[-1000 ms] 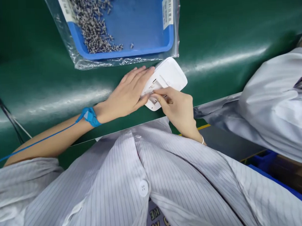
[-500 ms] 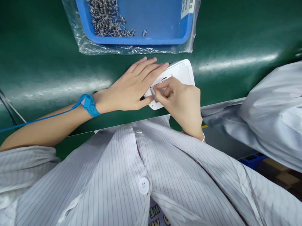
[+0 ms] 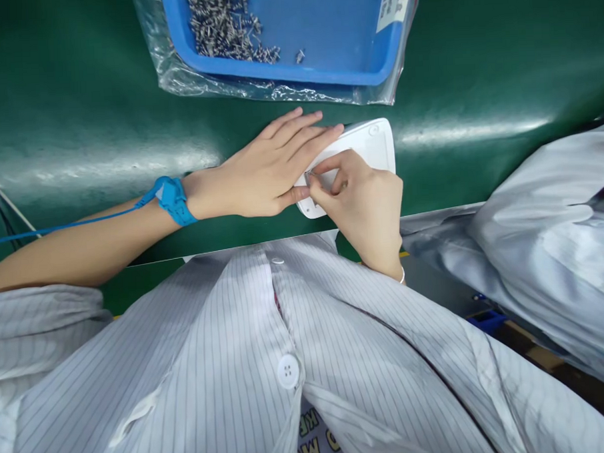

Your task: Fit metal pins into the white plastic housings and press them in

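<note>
A white plastic housing (image 3: 378, 146) with rounded corners lies on the green tabletop, its recessed inner side up. Across its left end rests my left hand (image 3: 274, 164), fingers stretched out flat and the thumb against the near left part. My right hand (image 3: 363, 194) is closed in a pinch over the housing, thumb and forefinger together at its left part. A tiny bit of metal shows at these fingertips, like one of the small metal springs (image 3: 218, 30) in the blue tray; the fingers hide most of it.
Beyond the housing stands the blue tray (image 3: 333, 75) with a paper label, on a clear plastic bag (image 3: 180, 81). A blue wrist strap (image 3: 175, 200) with its cord runs left from my left wrist. Another person's grey sleeve (image 3: 555, 189) is at the right.
The view has shifted slightly, so the tray and housing sit a little further right. Both hands keep nearly the same place on the housing, with the right still pinching.
</note>
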Demonstrator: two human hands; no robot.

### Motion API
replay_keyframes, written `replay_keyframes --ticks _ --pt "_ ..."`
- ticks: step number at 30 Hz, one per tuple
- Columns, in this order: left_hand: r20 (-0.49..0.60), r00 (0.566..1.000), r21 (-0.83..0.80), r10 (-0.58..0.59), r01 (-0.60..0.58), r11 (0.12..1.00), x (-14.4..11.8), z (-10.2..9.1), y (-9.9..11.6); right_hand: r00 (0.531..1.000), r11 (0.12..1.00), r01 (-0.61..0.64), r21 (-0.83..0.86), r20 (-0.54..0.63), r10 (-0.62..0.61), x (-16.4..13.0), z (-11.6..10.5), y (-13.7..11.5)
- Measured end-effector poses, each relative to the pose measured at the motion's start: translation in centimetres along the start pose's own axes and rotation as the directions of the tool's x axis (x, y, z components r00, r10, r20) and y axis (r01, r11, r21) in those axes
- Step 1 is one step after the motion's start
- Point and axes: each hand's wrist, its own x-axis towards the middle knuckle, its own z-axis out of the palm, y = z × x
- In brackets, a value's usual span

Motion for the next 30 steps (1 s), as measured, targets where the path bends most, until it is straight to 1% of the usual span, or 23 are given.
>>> replay_keyframes --ticks 7,11,14,20,26,30 --pt "0.020 1.000 0.013 0.003 -0.003 1.000 -0.09 0.22 -0.22 0.992 0.996 0.051 -0.069 -0.111 -0.058 -0.52 0.40 0.26" --pt "0.008 1.000 0.046 0.003 -0.003 0.999 -0.18 0.29 -0.20 0.990 0.988 0.117 -0.099 -0.066 -0.123 -0.36 0.40 0.43" --pt "0.012 1.000 0.070 -0.001 0.000 0.998 -0.19 0.33 -0.18 0.990 0.986 0.131 -0.106 -0.037 -0.135 -0.25 0.37 0.42" --pt "-0.004 1.000 0.066 0.017 -0.017 0.998 -0.17 0.36 -0.16 0.993 0.992 0.089 -0.087 -0.073 -0.096 -0.56 0.39 0.06" --pt "0.002 1.000 0.018 0.000 0.000 1.000 -0.15 0.27 0.05 0.987 0.989 0.122 -0.089 -0.090 -0.130 -0.92 0.69 0.50" --pt "0.009 1.000 -0.033 -0.024 0.024 0.999 -0.13 0.22 0.12 0.988 0.992 0.103 -0.067 -0.107 -0.110 -0.96 0.61 0.61"
